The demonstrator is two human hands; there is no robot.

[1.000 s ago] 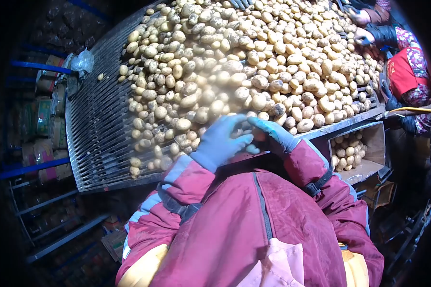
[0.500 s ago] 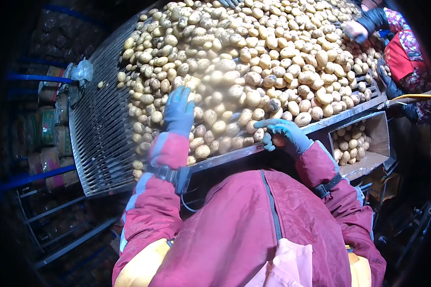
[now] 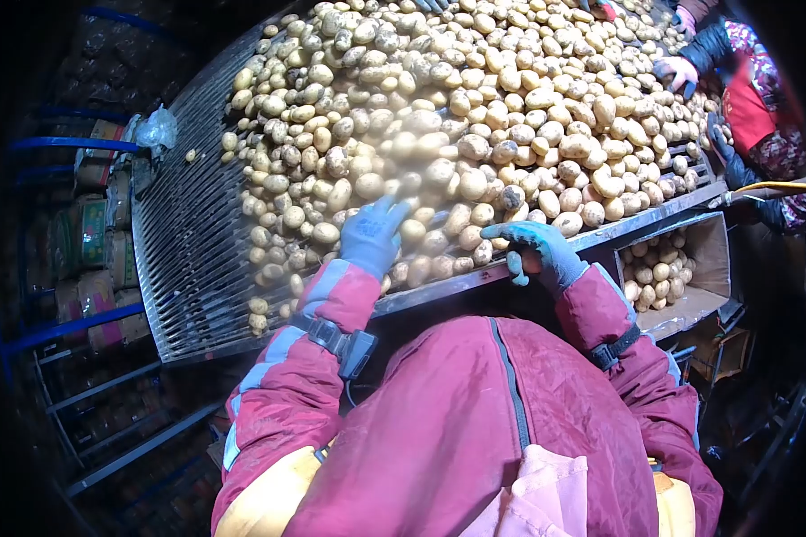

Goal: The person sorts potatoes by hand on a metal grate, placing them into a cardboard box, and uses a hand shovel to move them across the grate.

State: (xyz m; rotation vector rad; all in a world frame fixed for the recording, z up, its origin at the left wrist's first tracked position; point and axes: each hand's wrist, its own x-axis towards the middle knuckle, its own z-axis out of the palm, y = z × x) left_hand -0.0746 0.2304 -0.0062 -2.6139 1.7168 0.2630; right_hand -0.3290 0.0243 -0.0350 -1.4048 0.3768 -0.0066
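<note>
Pale potatoes lie in a thick heap over a slatted metal table. My left hand, in a blue-grey glove, rests on the near part of the heap, its fingers stretched out and touching potatoes. At the table's front edge is my gloved right hand, its index finger pointing left over the rim. Its other fingers curl round a reddish-brown potato, mostly hidden by the glove. A hazy smear blurs the potatoes in the middle of the view.
An open box with potatoes in it stands below the table's front edge on the right. Across the table at upper right, a co-worker's hand touches the heap. Blue rails and stacked cartons stand at left.
My left hand has moved right and nearer to me across the potatoes. My right hand has barely shifted. The co-worker's hand at upper right has moved slightly.
</note>
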